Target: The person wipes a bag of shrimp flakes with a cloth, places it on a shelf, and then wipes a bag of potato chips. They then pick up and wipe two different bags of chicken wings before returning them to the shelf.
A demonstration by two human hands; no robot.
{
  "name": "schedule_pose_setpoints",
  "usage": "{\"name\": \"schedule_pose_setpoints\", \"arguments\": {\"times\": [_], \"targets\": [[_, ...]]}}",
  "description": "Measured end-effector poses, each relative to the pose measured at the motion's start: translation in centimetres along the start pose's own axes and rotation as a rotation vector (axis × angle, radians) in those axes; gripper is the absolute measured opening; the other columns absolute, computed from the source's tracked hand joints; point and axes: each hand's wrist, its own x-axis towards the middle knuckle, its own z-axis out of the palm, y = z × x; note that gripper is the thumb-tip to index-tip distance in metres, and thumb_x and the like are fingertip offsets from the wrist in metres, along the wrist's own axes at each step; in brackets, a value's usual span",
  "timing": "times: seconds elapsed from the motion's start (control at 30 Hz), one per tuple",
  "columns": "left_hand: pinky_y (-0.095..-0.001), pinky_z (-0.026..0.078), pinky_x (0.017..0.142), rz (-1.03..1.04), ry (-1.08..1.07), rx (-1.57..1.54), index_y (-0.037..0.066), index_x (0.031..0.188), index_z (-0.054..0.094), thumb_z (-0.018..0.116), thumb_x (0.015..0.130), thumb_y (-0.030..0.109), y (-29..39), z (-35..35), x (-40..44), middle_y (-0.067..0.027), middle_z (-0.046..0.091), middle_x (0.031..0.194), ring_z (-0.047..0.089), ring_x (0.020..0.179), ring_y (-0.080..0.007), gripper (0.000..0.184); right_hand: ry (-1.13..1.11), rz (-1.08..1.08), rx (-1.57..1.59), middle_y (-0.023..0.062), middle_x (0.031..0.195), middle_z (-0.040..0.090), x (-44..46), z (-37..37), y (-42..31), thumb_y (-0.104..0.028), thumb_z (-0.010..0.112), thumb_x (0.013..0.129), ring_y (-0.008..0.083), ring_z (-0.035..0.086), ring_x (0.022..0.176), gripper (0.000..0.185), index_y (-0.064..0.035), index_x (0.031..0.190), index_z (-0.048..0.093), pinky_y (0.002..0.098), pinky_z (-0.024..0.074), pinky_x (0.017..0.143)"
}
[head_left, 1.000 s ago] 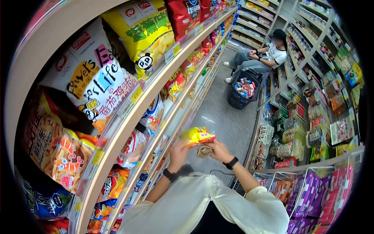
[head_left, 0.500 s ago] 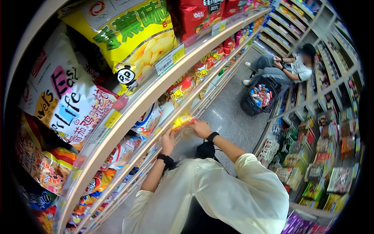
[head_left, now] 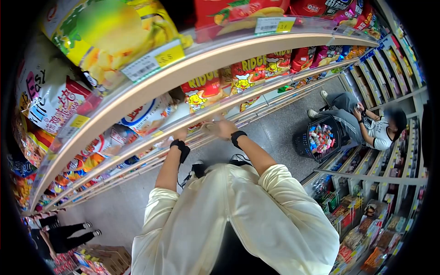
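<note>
My left hand (head_left: 180, 134) is at the edge of a lower shelf, its fingers partly hidden behind the shelf lip (head_left: 192, 122). Close beside it, my right hand (head_left: 224, 129) reaches the same edge, with its fingers blurred. Whether either hand holds anything does not show. Just above them on that shelf stand red bags marked RIDGE (head_left: 201, 94) with a yellow cartoon figure. To their left lies a white and blue bag of shrimp snacks (head_left: 149, 114). Both wrists wear black bands.
Higher up, a yellow snack bag (head_left: 114, 34) stands behind a price tag (head_left: 153, 60). On the right, a seated person (head_left: 371, 123) is near a dark basket (head_left: 305, 142) full of small packets. Another person (head_left: 64, 236) appears at lower left near cardboard boxes (head_left: 107, 259).
The yellow and red packet that was between my hands is out of sight. My hands have moved to the shelf edge. The view has turned, bringing the lower-left person into sight.
</note>
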Motion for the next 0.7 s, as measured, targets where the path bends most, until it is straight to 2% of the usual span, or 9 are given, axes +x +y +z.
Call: {"name": "schedule_pose_setpoints", "arguments": {"times": [0.03, 0.1, 0.17, 0.27, 0.3, 0.4, 0.43, 0.57, 0.7], "targets": [[-0.0411, 0.042, 0.080, -0.184, -0.101, -0.051, 0.008, 0.098, 0.062, 0.053, 0.081, 0.032, -0.5, 0.2, 0.3, -0.0135, 0.064, 0.091, 0.057, 0.089, -0.0316, 0.031, 0.010, -0.021, -0.069, 0.0150, 0.102, 0.061, -0.4, 0.2, 1.2, -0.050, 0.041, 0.084, 0.0324, 0.049, 0.107, 0.045, -0.0177, 0.107, 0.060, 0.0391, 0.0377, 0.092], [-0.0397, 0.042, 0.078, -0.178, -0.038, 0.048, 0.008, 0.096, 0.062, 0.051, 0.082, 0.033, 1.3, -0.1, 0.2, -0.0142, 0.064, 0.087, 0.058, 0.087, -0.0317, 0.031, -0.007, -0.008, -0.085, 0.0152, 0.105, 0.060, -1.4, 0.0, 3.5, -0.044, 0.042, 0.084, 0.0339, 0.038, 0.118, 0.039, -0.0193, 0.109, 0.059, 0.0399, 0.0330, 0.098], [-0.0406, 0.042, 0.079, -0.074, 0.036, 0.058, 0.006, 0.101, 0.060, 0.051, 0.082, 0.028, 7.4, -2.7, 0.2, -0.0177, 0.062, 0.093, 0.056, 0.091, -0.0355, 0.031, 0.056, -0.017, -0.062, 0.0155, 0.107, 0.059, -3.0, -0.4, 6.7, -0.042, 0.045, 0.083, 0.0329, 0.039, 0.117, 0.037, -0.0190, 0.108, 0.060, 0.0390, 0.0335, 0.098], [-0.0523, 0.026, 0.093, -0.113, 0.155, 0.164, 0.003, 0.109, 0.055, 0.058, 0.078, 0.026, 12.8, -1.8, -0.8, -0.0230, 0.053, 0.111, 0.044, 0.108, -0.0401, 0.039, 0.129, 0.121, 0.157, 0.0156, 0.112, 0.056, -7.5, -5.3, 5.3, -0.035, 0.055, 0.077, 0.0324, 0.042, 0.114, 0.035, -0.0160, 0.106, 0.061, 0.0366, 0.0360, 0.096], [-0.0547, 0.018, 0.095, -0.127, 0.218, 0.283, 0.002, 0.116, 0.050, 0.063, 0.075, 0.029, 13.1, -0.2, -1.5, -0.0278, 0.042, 0.121, 0.033, 0.116, -0.0444, 0.051, 0.084, 0.189, 0.107, 0.0157, 0.113, 0.055, -8.4, -5.6, 6.9, -0.033, 0.056, 0.075, 0.0326, 0.044, 0.112, 0.036, -0.0140, 0.106, 0.061, 0.0362, 0.0374, 0.094], [-0.0548, 0.016, 0.097, -0.163, 0.332, 0.394, 0.000, 0.121, 0.045, 0.065, 0.073, 0.032, 14.2, 1.8, -1.6, -0.0309, 0.031, 0.129, 0.024, 0.120, -0.0467, 0.062, 0.093, 0.227, 0.119, 0.0171, 0.111, 0.054, -10.6, -5.9, 10.8, -0.027, 0.058, 0.074, 0.0329, 0.048, 0.106, 0.035, -0.0082, 0.104, 0.061, 0.0362, 0.0407, 0.090], [-0.0555, 0.013, 0.099, -0.272, 0.218, 0.418, 0.001, 0.125, 0.041, 0.064, 0.072, 0.036, 13.3, 2.0, -1.1, -0.0321, 0.026, 0.132, 0.018, 0.124, -0.0469, 0.068, 0.096, 0.243, 0.114, 0.0176, 0.109, 0.055, -11.7, -6.8, 11.1, -0.026, 0.058, 0.074, 0.0327, 0.048, 0.106, 0.035, -0.0077, 0.102, 0.061, 0.0359, 0.0409, 0.089], [-0.0683, 0.003, 0.093, -0.331, 0.050, 0.515, 0.018, 0.128, 0.044, 0.059, 0.073, 0.044, 9.1, 2.4, 0.4, -0.0154, 0.031, 0.138, 0.014, 0.128, -0.0430, 0.062, 0.167, 0.246, 0.191, 0.0215, 0.111, 0.053, -14.8, -7.7, 13.3, -0.029, 0.059, 0.073, 0.0346, 0.049, 0.105, 0.037, -0.0063, 0.102, 0.061, 0.0362, 0.0409, 0.089], [-0.0664, 0.009, 0.093, -0.347, -0.067, 0.477, 0.018, 0.126, 0.046, 0.052, 0.076, 0.051, 8.9, 2.3, 1.1, -0.0129, 0.036, 0.136, 0.020, 0.128, -0.0398, 0.060, 0.160, 0.216, 0.195, 0.0236, 0.111, 0.052, -16.0, -7.8, 15.7, -0.030, 0.060, 0.072, 0.0365, 0.051, 0.101, 0.038, -0.0073, 0.102, 0.061, 0.0377, 0.0414, 0.088]]}}
